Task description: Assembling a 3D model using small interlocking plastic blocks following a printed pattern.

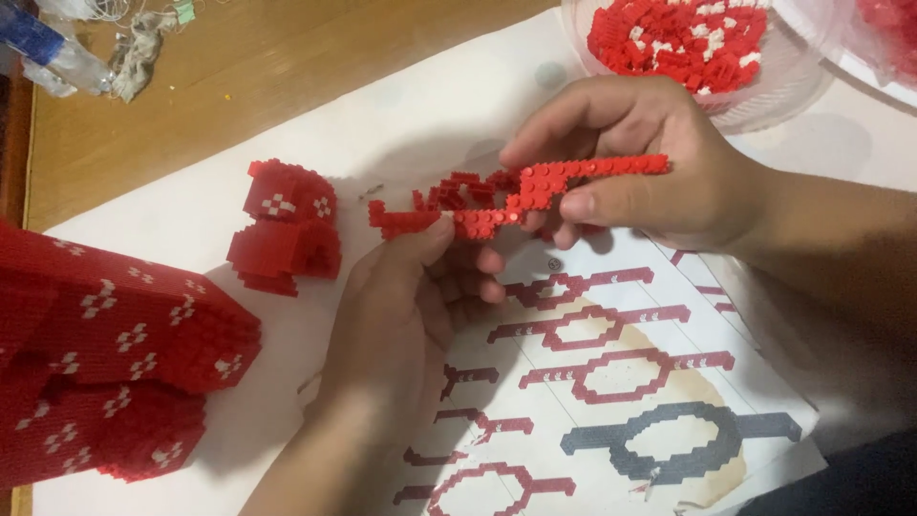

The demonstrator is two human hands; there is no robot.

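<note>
The red brick strip (521, 196) lies left to right above the sheet (611, 382), the left hand (401, 315) pinching its left end, the right hand (650, 172) gripping its right end.

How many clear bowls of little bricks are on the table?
2. One clear bowl of red and white bricks sits at top centre-right, behind the right hand; a second bowl is cut off at the top right corner.
</note>
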